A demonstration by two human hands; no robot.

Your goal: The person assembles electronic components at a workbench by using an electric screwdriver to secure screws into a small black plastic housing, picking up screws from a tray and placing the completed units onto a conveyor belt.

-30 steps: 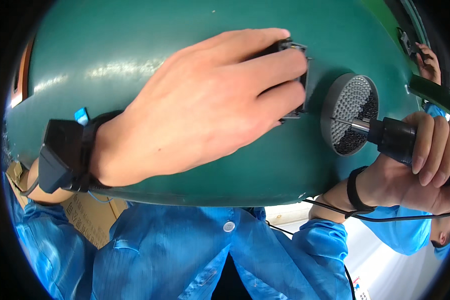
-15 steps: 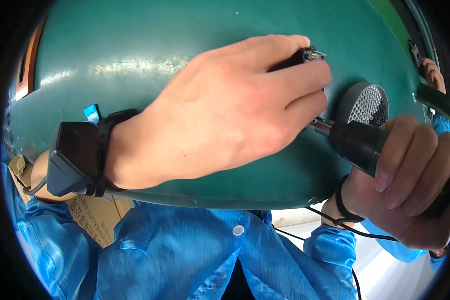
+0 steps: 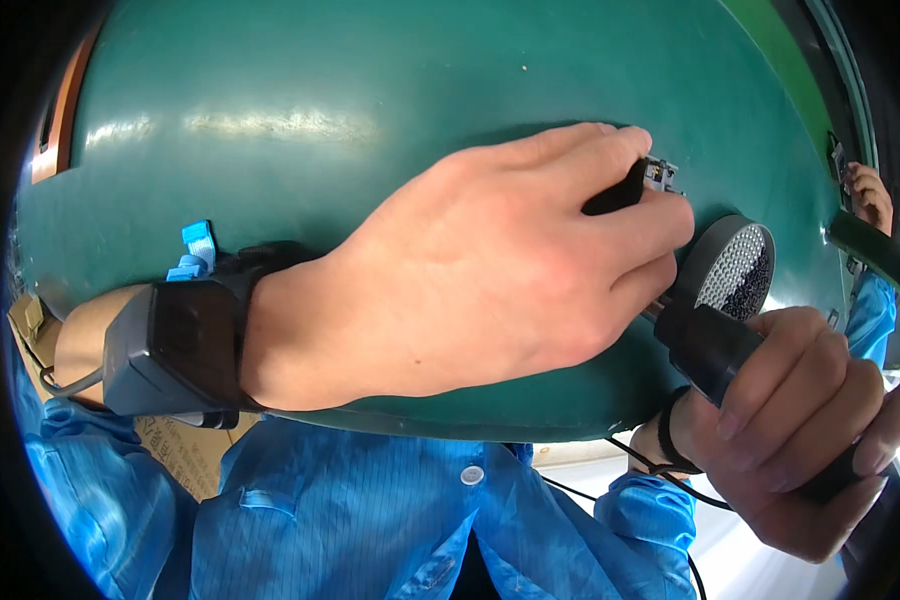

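Note:
My left hand [image 3: 510, 265] is closed, back upward, around a small black part [image 3: 618, 192] with metal connector-like pieces [image 3: 662, 176] at its end. The fingers cover most of this part. My right hand [image 3: 805, 420] wraps round the black handle of a power screwdriver [image 3: 715, 350]. Its metal shaft runs toward the left hand's lower fingers, which hide the bit; whether the bit touches the part cannot be seen. Just above the screwdriver stands a round grey dish [image 3: 705, 262] with a perforated light plate and many tiny black screws [image 3: 752, 285] in it.
The green tabletop [image 3: 270, 200] curves close to my body. A brown frame edge [image 3: 63, 110] stands at the far left, a cardboard box [image 3: 185, 455] below the table. Another person's hand [image 3: 872, 198] and blue sleeve show at the right, near a dark green bar [image 3: 875, 245].
Both hands, the part and the screwdriver sit lower in the picture. The left hand is also further right. The dish and table edge appear lower too. The screwdriver's shaft shows less behind the left fingers.

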